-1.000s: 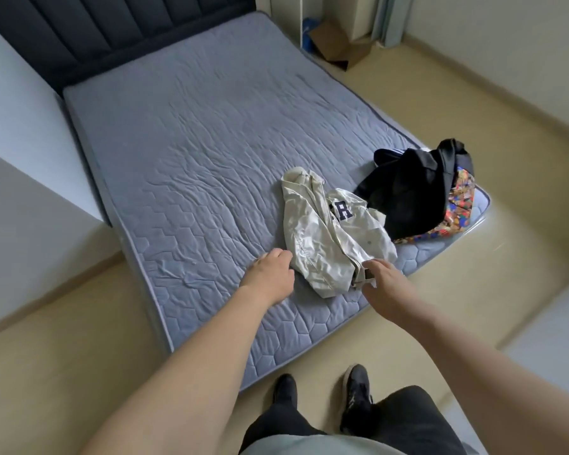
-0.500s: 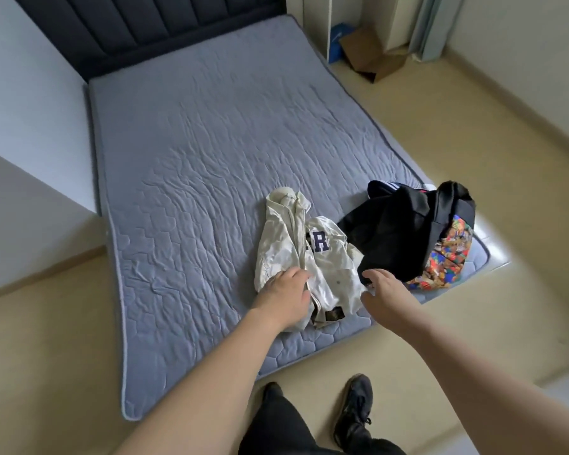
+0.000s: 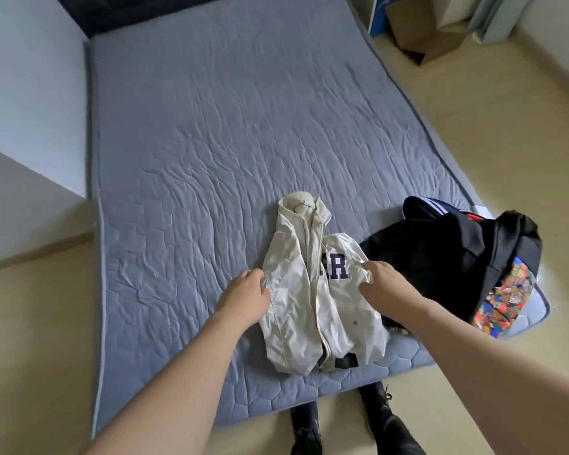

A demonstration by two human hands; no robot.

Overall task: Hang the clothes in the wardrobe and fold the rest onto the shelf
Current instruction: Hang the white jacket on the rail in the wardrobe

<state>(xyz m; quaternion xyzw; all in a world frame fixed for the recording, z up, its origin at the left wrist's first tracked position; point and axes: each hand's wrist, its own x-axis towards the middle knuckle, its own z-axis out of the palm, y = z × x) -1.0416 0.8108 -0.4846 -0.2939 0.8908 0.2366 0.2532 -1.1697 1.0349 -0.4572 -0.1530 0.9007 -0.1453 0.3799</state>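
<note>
A cream jacket (image 3: 304, 300) with dark letters on its chest lies crumpled near the front edge of the grey-blue mattress (image 3: 230, 133). My left hand (image 3: 245, 295) grips the jacket's left side, fingers curled into the fabric. My right hand (image 3: 380, 284) pinches the fabric on its right side, just beside the letters. To the right lies a pile of black clothes (image 3: 440, 261) with a multicoloured patterned garment (image 3: 503, 303) under it at the mattress corner. No wardrobe or shelf is in view.
A dark headboard (image 3: 138, 8) closes the far end of the bed. An open cardboard box (image 3: 421, 31) and white furniture stand on the beige floor at the top right. A white wall runs along the left. My black shoes (image 3: 342, 421) stand at the mattress's front edge.
My view has moved closer over the bed. Both hands have shifted up from the jacket's lower hem to its two sides, the right hand leaving the black pile's edge for the jacket's chest.
</note>
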